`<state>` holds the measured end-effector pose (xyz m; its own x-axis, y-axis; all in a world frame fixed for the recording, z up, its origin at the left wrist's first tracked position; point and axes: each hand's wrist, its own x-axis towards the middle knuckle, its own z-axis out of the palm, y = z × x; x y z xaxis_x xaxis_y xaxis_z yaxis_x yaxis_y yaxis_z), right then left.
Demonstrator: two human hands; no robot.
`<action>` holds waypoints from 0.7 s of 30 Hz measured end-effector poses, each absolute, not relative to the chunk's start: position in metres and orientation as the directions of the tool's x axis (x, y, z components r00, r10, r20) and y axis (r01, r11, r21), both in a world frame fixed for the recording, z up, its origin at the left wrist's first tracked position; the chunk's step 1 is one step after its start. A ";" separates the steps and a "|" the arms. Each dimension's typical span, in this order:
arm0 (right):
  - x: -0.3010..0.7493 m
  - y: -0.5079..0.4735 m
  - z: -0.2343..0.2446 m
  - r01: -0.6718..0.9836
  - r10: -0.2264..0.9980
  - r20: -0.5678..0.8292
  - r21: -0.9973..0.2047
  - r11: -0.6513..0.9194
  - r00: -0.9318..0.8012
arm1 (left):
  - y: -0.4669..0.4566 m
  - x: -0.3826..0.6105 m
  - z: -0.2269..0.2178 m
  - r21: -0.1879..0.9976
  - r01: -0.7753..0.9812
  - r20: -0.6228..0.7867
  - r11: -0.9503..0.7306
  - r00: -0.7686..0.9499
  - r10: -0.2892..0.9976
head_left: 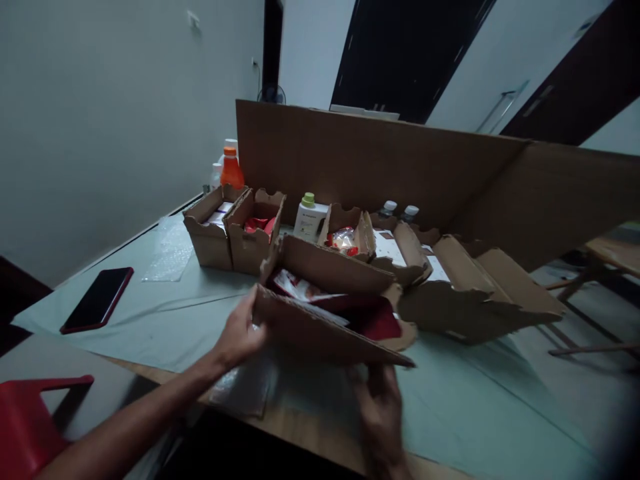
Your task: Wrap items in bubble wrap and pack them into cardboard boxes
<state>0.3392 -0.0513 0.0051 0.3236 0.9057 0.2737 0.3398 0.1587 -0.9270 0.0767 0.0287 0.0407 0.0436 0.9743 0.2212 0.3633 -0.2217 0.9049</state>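
A cardboard box (320, 333), open at the top, is tilted above the near part of the table. Inside it lie dark red packets (373, 320) and some clear plastic wrapping. My left hand (243, 333) grips the box at its left end, thumb on the near side. Under the right part of the same box, my right hand (377, 407) holds it from below, its fingertips partly hidden and a little blurred. Beneath the box, near the table edge, lies a clear plastic sheet (243, 390).
Behind stands a row of cardboard bins (207, 243) holding packets, with a white bottle (309, 219) among them and an orange bottle (231, 170) at the back left. A tall cardboard panel (350, 153) backs the table. A phone (97, 300) and bubble wrap (170, 250) lie left.
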 end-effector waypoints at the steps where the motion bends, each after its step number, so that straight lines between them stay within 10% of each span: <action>1: 0.327 -0.045 0.002 0.330 0.920 0.283 -0.925 0.187 0.271 | 0.047 0.070 0.048 0.914 0.339 0.234 -0.223 0.007 0.972; 21: 0.339 0.023 0.015 0.236 0.965 0.211 -0.957 0.171 0.156 | 0.084 0.083 0.004 0.858 0.313 0.463 -0.408 -0.127 0.877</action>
<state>0.3392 0.0233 0.0152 0.1556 0.9651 0.2107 0.2357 0.1708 -0.9567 0.0827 0.0844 0.0045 -0.1273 0.8770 0.4633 0.3131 -0.4077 0.8578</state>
